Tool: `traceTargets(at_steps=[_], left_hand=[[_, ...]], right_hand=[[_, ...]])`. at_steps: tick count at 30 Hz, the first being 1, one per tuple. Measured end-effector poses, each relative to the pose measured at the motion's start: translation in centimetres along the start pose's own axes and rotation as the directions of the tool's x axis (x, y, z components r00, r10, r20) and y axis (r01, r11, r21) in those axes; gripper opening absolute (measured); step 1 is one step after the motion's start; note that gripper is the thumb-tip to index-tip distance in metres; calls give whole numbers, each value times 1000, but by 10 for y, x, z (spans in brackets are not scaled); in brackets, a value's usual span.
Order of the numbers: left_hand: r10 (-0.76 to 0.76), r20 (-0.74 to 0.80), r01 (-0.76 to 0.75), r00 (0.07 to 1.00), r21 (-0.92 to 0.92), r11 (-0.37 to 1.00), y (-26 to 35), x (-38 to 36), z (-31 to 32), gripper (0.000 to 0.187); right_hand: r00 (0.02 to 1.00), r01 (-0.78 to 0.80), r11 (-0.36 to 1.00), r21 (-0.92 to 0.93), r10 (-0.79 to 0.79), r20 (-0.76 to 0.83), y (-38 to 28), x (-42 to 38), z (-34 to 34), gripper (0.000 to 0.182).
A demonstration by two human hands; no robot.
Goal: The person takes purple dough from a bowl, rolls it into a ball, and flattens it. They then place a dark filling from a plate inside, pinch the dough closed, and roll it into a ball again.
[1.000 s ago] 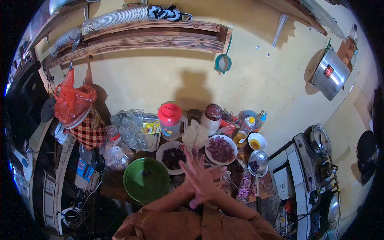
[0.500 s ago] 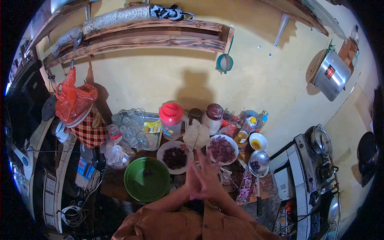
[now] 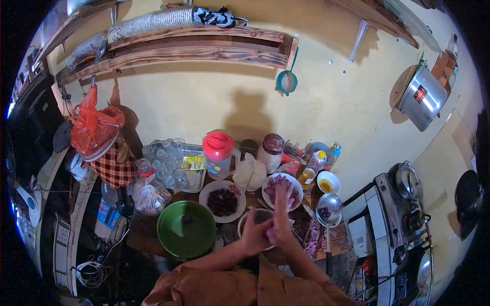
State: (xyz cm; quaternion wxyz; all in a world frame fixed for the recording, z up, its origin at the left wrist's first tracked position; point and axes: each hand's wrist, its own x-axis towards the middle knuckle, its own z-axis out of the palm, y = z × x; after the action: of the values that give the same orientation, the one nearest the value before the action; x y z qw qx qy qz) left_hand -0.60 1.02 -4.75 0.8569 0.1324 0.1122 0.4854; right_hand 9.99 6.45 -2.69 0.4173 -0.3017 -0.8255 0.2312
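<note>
My two hands meet over the middle of a crowded counter. My left hand (image 3: 253, 236) is curled with its fingers folded, pressed against the heel of my right hand (image 3: 281, 219). The right hand stands on edge with its fingers straight and pointing away, over a white plate of red meat pieces (image 3: 282, 190). Under the hands lies a small bowl (image 3: 251, 215). Neither hand visibly holds anything. A white plate of dark pieces (image 3: 222, 201) sits just left of the hands.
A green lid (image 3: 186, 229) lies at the left front, with a red-lidded jug (image 3: 218, 155), a jar (image 3: 271, 151), a glass tray (image 3: 173, 164) and bottles behind. A ladle (image 3: 329, 204) and a small sauce bowl (image 3: 327, 181) are to the right, then a gas stove (image 3: 403, 214).
The hands have rubbed against each other. The left hand's fingers went from spread to folded, and the right hand turned on edge and reached farther toward the meat plate.
</note>
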Motion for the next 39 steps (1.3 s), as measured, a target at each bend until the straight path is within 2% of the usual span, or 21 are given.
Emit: traceTargets(at_steps=[2, 3, 6, 7, 8, 10, 11, 12, 13, 14, 16, 19, 21, 22, 23, 24, 28, 29, 33, 36, 39], left_hand=[[62, -155, -36, 986, 169, 985, -8, 10, -4, 107], [62, -156, -35, 986, 171, 985, -4, 9, -9, 107], [153, 325, -40, 933, -329, 944, 15, 1, -28, 103], [95, -11, -95, 995, -131, 987, 21, -8, -4, 100], [89, -15, -91, 996, -132, 987, 12, -5, -16, 100], [85, 562, 292, 823, -547, 785, -17, 14, -44, 101], [118, 723, 404, 680, -504, 763, -19, 16, -27, 100], [122, 722, 401, 681, -507, 763, -20, 13, -11, 100], [131, 191, -83, 973, -242, 967, -12, 5, 20, 99], [393, -341, -295, 854, 304, 906, -6, 2, 36, 99], [289, -216, -263, 933, 141, 954, 12, -3, 25, 99], [125, 85, -108, 988, -183, 977, 17, 0, -8, 100], [173, 689, 313, 703, -519, 795, -5, 14, -28, 86], [175, 690, 312, 702, -519, 796, -4, 13, -23, 86], [64, 371, 73, 926, -345, 936, 0, 10, -14, 93], [65, -29, -66, 997, -55, 996, 5, 8, -4, 102], [144, 321, 17, 936, -452, 892, 22, 1, -1, 102], [139, 174, -49, 975, -438, 898, 27, -2, 12, 105], [173, 162, -109, 971, -342, 933, 29, -3, 9, 105], [148, 174, -70, 974, -392, 918, 24, -1, 3, 103], [208, -39, -209, 977, -20, 978, 22, -4, 9, 104]], right_hand=[[991, -45, 983, 176, 22, 131, -21, -17, 15, 116], [908, 405, 901, 153, -416, 47, -9, -26, 34, 112], [911, 395, 919, -6, -390, 132, 2, -33, 22, 110], [957, 232, 962, -143, -199, 211, -2, -22, 5, 110], [958, 226, 964, -143, -194, 209, 1, -13, 3, 110], [995, 75, 994, 84, -69, -71, 11, 2, 0, 110], [991, 129, 988, 82, -127, -30, 0, 2, -2, 111], [992, 129, 988, 83, -127, -26, 5, -8, 10, 111], [974, 223, 974, 32, -224, 43, 18, -30, 33, 108], [943, 316, 949, -14, -312, 112, 31, -53, 55, 106], [902, 408, 912, -56, -392, 180, 23, -50, 48, 103], [969, 119, 981, -152, -81, 235, -13, -3, -7, 91], [995, 94, 995, -34, -95, -30, 4, 8, -5, 107], [995, 96, 995, -34, -97, -28, 6, 10, 6, 107], [990, 141, 988, 65, -142, 8, 5, 11, 24, 110], [982, 179, 970, 165, -187, 34, 3, 12, 34, 114], [983, 182, 960, 211, -172, -66, -9, 21, 1, 106], [986, 156, 969, 192, -143, -81, -10, 23, -12, 103], [989, 67, 990, 122, -50, -139, -9, 23, -37, 96], [994, 87, 985, -148, -77, 73, -14, 12, -14, 102], [969, 205, 970, -129, -183, 168, -29, -2, 16, 117]])
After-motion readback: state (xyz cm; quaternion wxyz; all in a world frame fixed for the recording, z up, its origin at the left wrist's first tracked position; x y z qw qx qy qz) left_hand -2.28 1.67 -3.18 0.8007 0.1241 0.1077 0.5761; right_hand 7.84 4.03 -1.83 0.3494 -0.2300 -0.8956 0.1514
